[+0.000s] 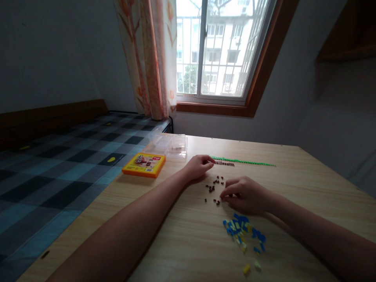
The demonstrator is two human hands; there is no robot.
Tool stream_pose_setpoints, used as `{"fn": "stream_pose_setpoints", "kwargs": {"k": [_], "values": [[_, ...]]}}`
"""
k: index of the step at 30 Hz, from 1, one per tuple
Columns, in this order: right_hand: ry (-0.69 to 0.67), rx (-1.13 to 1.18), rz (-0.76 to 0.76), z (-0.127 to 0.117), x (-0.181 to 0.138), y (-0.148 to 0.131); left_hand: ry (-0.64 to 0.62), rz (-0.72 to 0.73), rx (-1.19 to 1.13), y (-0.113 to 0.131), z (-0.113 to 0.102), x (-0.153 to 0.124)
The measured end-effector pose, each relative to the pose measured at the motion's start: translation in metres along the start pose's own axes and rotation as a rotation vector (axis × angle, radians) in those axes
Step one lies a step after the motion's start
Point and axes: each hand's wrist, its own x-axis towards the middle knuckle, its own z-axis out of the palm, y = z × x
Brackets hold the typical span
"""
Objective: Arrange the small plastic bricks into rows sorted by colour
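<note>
My left hand (199,166) rests on the table with its fingers bent together at the left end of a row of small brown bricks (227,163). Whatever lies under those fingertips is hidden. Just behind runs a longer row of small green bricks (246,161). My right hand (245,194) is closed in a pinch at the right edge of loose brown bricks (211,188) scattered between the hands. What the pinch holds, if anything, is too small to make out. Nearer to me lies a loose heap of blue and yellow bricks (241,227).
An orange-yellow box (143,165) with a printed picture lies left of my left hand. Behind it stands a clear plastic compartment case (178,147). A bed with a checked cover (88,164) adjoins the table's (308,188) left edge; a window (223,51) is beyond.
</note>
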Motion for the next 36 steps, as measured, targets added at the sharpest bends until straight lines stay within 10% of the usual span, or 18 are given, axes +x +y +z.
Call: {"fn": "stream_pose_setpoints", "kwargs": {"k": [12,36], "values": [[0.328,-0.189,0.034,0.008,-0.002,0.021,-0.014,0.003,0.031,-0.001,-0.001,0.001],[0.179,-0.225,-0.085,0.017,0.013,0.004,-0.023,0.023,-0.006,-0.002,-0.002,0.002]]}}
